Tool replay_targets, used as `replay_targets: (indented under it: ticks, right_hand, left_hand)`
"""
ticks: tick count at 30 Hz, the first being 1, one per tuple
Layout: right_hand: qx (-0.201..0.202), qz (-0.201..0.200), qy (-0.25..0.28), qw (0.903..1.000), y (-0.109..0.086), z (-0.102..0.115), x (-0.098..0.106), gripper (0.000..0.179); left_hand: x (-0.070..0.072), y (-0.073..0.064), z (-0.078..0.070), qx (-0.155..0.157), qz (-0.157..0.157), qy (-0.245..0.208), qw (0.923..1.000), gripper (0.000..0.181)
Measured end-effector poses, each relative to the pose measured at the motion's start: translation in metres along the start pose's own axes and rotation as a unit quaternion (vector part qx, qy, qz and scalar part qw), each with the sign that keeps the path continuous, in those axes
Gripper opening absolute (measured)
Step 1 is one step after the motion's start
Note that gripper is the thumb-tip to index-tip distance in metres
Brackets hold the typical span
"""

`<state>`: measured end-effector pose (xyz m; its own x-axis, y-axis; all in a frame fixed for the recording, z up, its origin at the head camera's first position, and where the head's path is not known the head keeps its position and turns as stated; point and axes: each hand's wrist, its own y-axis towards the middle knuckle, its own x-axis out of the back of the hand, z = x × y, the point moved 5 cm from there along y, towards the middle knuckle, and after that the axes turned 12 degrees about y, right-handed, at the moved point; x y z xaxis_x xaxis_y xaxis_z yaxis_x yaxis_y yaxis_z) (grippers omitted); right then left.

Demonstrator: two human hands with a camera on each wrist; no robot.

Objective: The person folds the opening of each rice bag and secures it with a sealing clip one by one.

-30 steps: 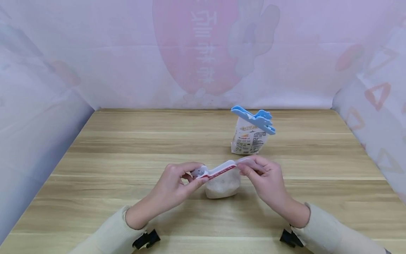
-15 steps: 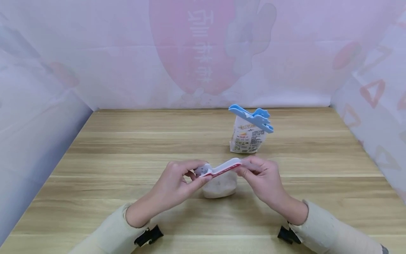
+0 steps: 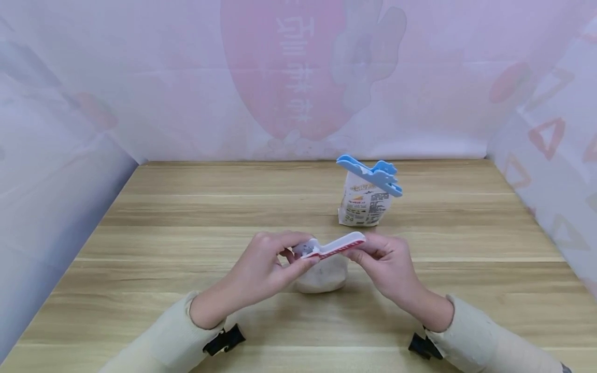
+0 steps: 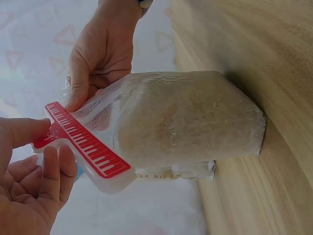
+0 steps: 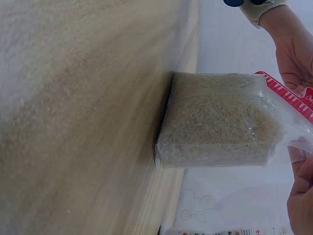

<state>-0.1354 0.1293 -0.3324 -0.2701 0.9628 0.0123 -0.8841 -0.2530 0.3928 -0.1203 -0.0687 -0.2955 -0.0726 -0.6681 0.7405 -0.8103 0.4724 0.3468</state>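
Note:
A clear plastic bag of rice (image 3: 322,278) stands upright on the wooden table. Across its gathered top lies a red and white bag clip (image 4: 88,139) with a piano-key pattern. My left hand (image 3: 263,265) pinches the clip's handles between thumb and fingers. On the other side, my right hand (image 3: 391,267) pinches the bag's loose upper plastic near the clip's far end. Grains fill the bag's lower part in the right wrist view, and the thin film above them runs up to both hands. Whether the clip's jaws meet on the film cannot be told.
Behind stands a smaller printed packet (image 3: 364,204), closed by a blue clip (image 3: 370,176). Printed cloth walls (image 3: 186,103) enclose the wooden table (image 3: 186,207) at the back and both sides.
My left hand and the bag clip have shifted a little to the right along the bag's top, closer to my right hand. The right hand keeps its pinch on the plastic.

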Motion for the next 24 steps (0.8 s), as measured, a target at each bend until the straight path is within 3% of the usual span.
replay_targets:
  ticks: [10,19,24]
  right_hand:
    - [0.003,-0.006,0.007,1.0,-0.001,-0.003,0.001,0.011]
    - [0.043,0.0,0.017,0.9989,0.0,-0.001,-0.001,0.012]
    - [0.043,0.003,0.028,0.9987,0.0,-0.002,-0.001,0.011]
  left_hand:
    - [-0.001,0.005,0.0,0.004,0.008,-0.005,0.9999,0.014]
    - [0.001,0.013,-0.004,-0.017,0.003,-0.01,0.9998,0.016]
    - [0.0,0.014,-0.003,-0.006,0.013,-0.02,0.9997,0.016]
